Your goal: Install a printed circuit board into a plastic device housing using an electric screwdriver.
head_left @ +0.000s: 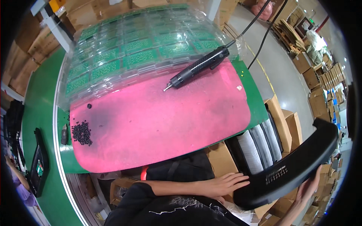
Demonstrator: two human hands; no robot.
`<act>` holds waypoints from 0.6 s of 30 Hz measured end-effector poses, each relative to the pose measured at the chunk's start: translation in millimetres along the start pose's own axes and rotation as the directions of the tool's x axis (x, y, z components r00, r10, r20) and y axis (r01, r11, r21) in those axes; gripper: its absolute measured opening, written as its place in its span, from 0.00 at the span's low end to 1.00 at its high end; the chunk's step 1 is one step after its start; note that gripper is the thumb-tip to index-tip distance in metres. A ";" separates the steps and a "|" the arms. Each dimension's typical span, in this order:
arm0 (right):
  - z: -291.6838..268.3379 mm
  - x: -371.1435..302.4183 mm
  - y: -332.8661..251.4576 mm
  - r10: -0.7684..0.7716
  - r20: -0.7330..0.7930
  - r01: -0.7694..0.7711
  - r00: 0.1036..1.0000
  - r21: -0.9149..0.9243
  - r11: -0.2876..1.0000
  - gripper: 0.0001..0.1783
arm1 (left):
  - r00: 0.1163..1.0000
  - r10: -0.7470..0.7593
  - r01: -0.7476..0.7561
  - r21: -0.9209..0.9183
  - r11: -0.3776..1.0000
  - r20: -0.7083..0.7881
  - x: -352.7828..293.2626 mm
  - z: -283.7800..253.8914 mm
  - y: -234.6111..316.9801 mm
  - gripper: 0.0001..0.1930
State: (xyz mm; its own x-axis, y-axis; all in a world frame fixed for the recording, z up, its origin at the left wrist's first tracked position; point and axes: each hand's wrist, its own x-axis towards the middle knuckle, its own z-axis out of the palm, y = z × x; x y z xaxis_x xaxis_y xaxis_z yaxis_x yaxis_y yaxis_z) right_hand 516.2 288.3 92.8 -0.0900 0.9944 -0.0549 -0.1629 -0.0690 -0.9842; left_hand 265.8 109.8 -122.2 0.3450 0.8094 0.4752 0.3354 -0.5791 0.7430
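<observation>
A long, curved black plastic housing (286, 171) is off the right front corner of the table, tilted up toward the right. My right hand (310, 186) grips its lower edge, the fingers partly hidden behind it. At its near left end, my left hand (226, 184) holds on with the fingers along the edge. Below the housing, an open cardboard box (220, 160) contains several similar black parts (241, 150) with pale padded sheets (262, 143) between them. On the pink mat (162, 128) lies a black electric screwdriver (198, 67), its bit pointing left.
Small black screws (81, 132) are heaped at the mat's left edge. Clear plastic trays of green circuit boards (139, 49) cover the table's far side. Another black housing (37, 169) lies on the green surface at left, near another person's arm (19, 175). Cables (260, 45) hang at right.
</observation>
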 end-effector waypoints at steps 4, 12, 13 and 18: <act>40.3 14.9 -13.2 -0.062 0.629 0.054 0.775 0.032 0.998 0.27 | 0.955 -0.292 0.209 -0.576 0.790 -0.053 -12.7 -22.7 16.4 0.48; 210.3 -13.3 54.2 0.188 0.982 1.000 0.021 -0.019 -0.015 0.44 | 0.380 -0.714 0.100 -0.741 0.664 -0.588 -123.7 -130.9 104.9 0.43; 222.3 -15.1 68.6 0.181 0.984 1.000 -0.001 -0.004 0.023 0.39 | 0.315 -0.772 0.089 -0.793 0.603 -0.552 -136.1 -141.9 118.6 0.43; 269.0 -18.8 99.9 -0.008 0.976 0.973 -0.220 0.220 0.064 0.26 | 0.001 -0.810 0.332 -0.763 0.554 -0.587 -179.7 -176.0 149.6 0.43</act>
State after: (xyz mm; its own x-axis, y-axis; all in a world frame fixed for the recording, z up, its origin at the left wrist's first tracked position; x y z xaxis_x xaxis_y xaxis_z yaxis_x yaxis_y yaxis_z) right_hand 237.3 241.3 40.8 -0.9375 -0.2956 0.1838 -0.3140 0.9461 -0.0796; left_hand 99.6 -105.3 -13.5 -0.7855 0.5268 -0.3246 -0.3689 0.0225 0.9292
